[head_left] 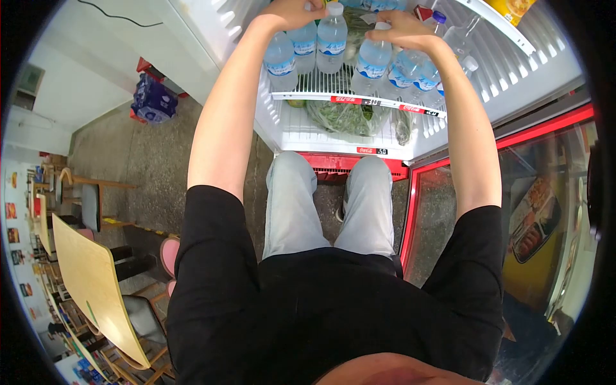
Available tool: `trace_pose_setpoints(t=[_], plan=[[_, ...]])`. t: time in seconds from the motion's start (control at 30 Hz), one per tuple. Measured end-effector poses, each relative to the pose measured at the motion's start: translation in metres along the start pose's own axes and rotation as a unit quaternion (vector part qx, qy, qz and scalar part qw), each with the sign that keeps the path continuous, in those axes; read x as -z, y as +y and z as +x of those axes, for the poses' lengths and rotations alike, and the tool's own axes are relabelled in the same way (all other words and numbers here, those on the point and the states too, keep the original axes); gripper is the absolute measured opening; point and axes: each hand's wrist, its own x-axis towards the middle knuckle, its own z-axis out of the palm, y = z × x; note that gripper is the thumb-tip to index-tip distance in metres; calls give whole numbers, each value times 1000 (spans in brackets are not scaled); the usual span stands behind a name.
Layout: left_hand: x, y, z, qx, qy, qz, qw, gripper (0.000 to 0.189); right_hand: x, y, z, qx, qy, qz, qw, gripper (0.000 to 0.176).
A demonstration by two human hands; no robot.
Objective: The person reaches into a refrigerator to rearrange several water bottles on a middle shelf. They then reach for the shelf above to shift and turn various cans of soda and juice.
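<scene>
Both of my arms reach into an open fridge with a wire shelf [314, 83] of water bottles. My left hand [295, 13] is at the top edge, above the bottles on the left; its fingers are curled near a bottle top, and what they grip is too small to tell. My right hand [405, 31] closes round the cap end of a blue-labelled bottle [373, 61]. Between the hands stands another upright bottle [332, 40]. Several more bottles [403, 69] crowd the shelf on the right. Bagged greens [346, 117] lie on the level below.
The open fridge door [410, 224], red-framed with glass, is on the right. My knees are close to the fridge's red base [327, 164]. A purple wrapped pack [154, 98] stands by the wall at left. Wooden tables [96, 282] and chairs are at lower left.
</scene>
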Motion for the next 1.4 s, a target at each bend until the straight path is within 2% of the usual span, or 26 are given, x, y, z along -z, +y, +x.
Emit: trace_pose_setpoints(t=[0.17,0.47,0.57,0.67,0.77,0.87,0.97,1.07,1.17,1.27,1.4], plan=[[-2,-3,0,-9,9,-14,1000,32,1,-3,-4,-4,-7,12,1000,69],[-1,1,1,13,5,0,1000,32,-10,12,4,1,46,22,999,87],[-2,-2,1,-2,9,1,1000,32,4,-7,-2,-37,-31,-18,999,90],[1,3,-1,15,5,2,1000,32,-1,-1,-2,-29,8,-17,999,93],[0,1,0,19,-1,-2,1000,31,-19,30,14,16,83,-64,994,99],[-1,2,0,22,0,13,1000,32,-6,7,3,-44,35,-51,997,106],[-1,-1,-1,15,-1,3,1000,31,-13,10,9,-81,70,-84,991,102],[-2,-1,-1,1,10,11,1000,31,2,-10,0,-74,23,-152,985,90],[0,1,0,10,-3,0,1000,31,11,-15,2,-121,-45,-145,981,110],[-2,-2,1,7,7,8,1000,32,12,-12,3,-102,-65,-146,982,105],[0,-2,1,6,2,10,1000,31,0,6,3,-49,-18,-62,997,85]])
